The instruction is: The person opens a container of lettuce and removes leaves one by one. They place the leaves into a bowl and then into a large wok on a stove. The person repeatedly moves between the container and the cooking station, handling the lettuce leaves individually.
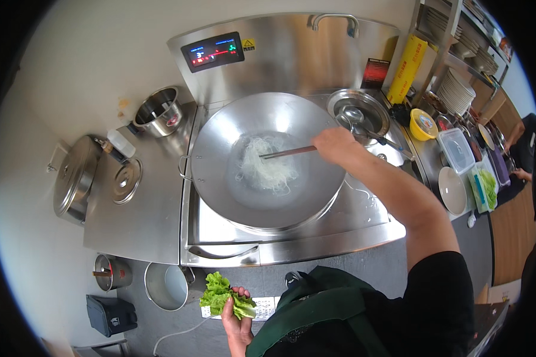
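A large steel wok (214,178) sits on the stove in front of me. Thin white noodles (270,165) lie in clear liquid at its bottom. My right hand (337,143) grips brown chopsticks (290,152) over the wok's right side, and their tips reach into the noodles. Low in front of my body, away from the stove, my left hand (239,317) holds a bunch of green lettuce leaves (219,292). The fingers wrap around the stem end, so part of the leaves is hidden.
Right of the wok, a ladle (352,115) rests in a steel basin (379,100). A tub of lettuce (487,189) and a bowl (452,191) stand further right, near another person (522,143). At left are a steel pot (161,118) and a lid (127,180); a bucket (167,285) stands below.
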Tool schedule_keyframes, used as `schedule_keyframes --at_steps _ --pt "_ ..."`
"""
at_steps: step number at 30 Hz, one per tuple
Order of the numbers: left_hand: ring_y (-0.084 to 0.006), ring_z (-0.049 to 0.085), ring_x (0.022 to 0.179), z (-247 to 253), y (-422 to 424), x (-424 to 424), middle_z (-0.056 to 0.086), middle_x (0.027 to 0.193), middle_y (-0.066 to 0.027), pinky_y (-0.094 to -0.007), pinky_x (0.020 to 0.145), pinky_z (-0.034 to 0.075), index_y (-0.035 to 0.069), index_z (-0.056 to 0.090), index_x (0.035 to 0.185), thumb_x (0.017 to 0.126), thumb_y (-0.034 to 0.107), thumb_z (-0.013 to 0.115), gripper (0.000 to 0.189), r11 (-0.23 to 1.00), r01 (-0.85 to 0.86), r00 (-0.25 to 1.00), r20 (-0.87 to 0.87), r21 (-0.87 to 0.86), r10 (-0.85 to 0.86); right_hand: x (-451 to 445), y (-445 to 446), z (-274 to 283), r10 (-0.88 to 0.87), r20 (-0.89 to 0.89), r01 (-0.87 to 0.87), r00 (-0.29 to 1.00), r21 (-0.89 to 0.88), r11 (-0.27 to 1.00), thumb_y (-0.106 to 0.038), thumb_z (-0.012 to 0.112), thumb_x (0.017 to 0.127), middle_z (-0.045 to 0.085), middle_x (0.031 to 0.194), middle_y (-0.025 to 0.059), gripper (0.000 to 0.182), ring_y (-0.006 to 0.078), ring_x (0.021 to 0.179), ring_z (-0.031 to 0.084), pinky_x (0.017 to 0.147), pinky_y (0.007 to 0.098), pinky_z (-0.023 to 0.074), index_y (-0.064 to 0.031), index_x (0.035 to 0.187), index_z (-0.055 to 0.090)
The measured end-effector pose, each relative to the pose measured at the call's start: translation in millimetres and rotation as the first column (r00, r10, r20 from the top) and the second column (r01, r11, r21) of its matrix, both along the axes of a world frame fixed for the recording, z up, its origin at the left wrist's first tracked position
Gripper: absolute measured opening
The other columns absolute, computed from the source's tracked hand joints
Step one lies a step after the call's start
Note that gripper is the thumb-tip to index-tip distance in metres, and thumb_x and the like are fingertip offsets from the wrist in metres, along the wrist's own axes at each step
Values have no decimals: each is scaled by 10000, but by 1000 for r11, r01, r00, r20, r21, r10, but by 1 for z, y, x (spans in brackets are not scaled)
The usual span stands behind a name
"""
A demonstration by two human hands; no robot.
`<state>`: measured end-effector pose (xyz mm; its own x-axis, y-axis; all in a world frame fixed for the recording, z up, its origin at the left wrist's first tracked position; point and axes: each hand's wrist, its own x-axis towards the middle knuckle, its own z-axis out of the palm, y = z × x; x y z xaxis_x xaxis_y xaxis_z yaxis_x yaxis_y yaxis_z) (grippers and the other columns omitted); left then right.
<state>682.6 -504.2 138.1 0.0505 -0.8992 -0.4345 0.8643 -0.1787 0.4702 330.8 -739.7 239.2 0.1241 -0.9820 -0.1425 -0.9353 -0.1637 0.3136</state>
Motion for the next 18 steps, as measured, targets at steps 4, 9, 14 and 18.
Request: schedule_keyframes --at_steps 4,9,14,18 --pt "-212 499 849 -2 -12 5 513 870 -98 -353 815 401 -17 454 965 743 82 528 254 998 61 998 -4 18 -60 1 45 68 -29 -22 30 999 56 998 -103 463 710 588 763 95 151 261 749 573 611 370 459 -113 817 570" --pt "-215 504 847 -8 -34 -4 514 879 -110 -348 810 407 -26 451 970 743 90 533 268 979 205 978 -42 16 -204 -15 85 96 -97 -16 93 995 -167 982 -93 463 723 586 725 97 133 267 682 575 569 351 457 -106 809 563" --pt "-218 500 857 -2 -51 -24 506 901 -139 -337 811 403 -58 444 959 745 106 532 284 930 361 931 -39 -73 -364 -30 120 64 -68 232 156 970 -389 908 -112 431 770 585 709 109 145 264 663 584 539 352 468 -92 845 553" --pt "-201 473 837 0 -54 -44 488 872 -122 -337 809 390 -42 433 976 752 105 516 281 926 373 928 -2 -55 -373 -62 148 24 -230 405 385 885 -359 850 -197 422 802 585 735 110 176 290 670 574 568 388 464 -121 914 535"
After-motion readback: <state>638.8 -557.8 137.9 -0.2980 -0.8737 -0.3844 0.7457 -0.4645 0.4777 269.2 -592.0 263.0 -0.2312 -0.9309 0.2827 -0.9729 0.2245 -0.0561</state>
